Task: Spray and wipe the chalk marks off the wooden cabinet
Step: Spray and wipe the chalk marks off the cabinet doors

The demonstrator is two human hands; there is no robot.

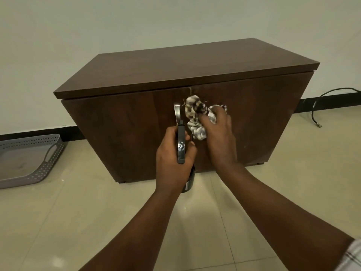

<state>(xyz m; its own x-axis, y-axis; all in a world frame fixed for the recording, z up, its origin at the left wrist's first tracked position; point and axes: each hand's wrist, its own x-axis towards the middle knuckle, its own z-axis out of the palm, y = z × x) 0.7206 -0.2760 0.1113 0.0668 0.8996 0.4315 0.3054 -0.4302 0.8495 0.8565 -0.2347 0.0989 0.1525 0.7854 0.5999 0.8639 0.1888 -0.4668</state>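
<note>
We see a rather dim room with soft, even light. The tiled floor [195, 222] shows pale reflections near the bottom edge. The cabinet [175, 65] leans outward from wide-angle distortion. The hands look a little blurred, and shadows are faint.

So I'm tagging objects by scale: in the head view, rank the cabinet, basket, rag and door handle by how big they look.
1. Cabinet
2. Basket, cut off by the frame edge
3. Rag, partly under the right hand
4. Door handle, its lower end hidden by the spray bottle
</note>
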